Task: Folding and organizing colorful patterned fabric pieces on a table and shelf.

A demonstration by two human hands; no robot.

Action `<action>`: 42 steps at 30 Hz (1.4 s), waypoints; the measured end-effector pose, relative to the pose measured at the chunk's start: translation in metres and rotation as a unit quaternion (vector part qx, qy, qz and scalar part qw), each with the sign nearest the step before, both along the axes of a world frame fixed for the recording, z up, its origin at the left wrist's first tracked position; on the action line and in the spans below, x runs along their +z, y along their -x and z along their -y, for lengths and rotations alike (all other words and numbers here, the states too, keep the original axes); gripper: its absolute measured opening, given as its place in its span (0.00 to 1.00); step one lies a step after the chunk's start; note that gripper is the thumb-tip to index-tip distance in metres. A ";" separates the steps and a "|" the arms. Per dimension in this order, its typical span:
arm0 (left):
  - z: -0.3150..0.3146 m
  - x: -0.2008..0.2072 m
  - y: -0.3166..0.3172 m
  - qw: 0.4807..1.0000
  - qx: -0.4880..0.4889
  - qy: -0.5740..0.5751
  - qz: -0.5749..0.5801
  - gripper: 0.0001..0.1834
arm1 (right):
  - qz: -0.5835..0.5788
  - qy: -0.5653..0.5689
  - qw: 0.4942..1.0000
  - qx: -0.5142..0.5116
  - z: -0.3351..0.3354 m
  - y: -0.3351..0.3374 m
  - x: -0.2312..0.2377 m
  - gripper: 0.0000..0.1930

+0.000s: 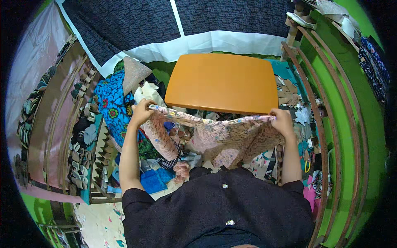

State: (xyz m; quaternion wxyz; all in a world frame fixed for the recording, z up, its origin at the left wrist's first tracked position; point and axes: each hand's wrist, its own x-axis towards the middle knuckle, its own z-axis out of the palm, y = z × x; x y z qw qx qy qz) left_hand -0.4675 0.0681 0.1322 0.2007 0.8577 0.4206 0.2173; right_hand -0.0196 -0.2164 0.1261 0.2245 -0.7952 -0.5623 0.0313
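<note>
A pale pink floral fabric (pixel 231 134) hangs stretched between my hands, its upper edge sagging a little in the middle. My left hand (pixel 142 111) is closed on one top corner, and my right hand (pixel 282 120) pinches the other. Just beyond the fabric stands an orange table (pixel 223 82), its near edge close behind the cloth's top edge. Beside my left hand lies a cream cloth (pixel 149 92) on a heap, next to a blue flowered fabric (pixel 111 103). The cloth hides part of the floor beneath it.
Wooden racks with several shoe parts (pixel 80 165) stand at the left. Wooden rails (pixel 320 103) run along the green wall at the right. Scraps (pixel 289 93) lie beside the table. A dark curtain with a white border (pixel 231 41) hangs at the back. A blue bag (pixel 155 180) lies on the floor.
</note>
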 end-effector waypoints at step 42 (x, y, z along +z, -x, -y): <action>0.087 -0.007 -0.176 0.830 -0.020 0.306 0.467 0.12 | -0.357 -0.208 0.898 0.154 -0.054 0.095 0.003 0.59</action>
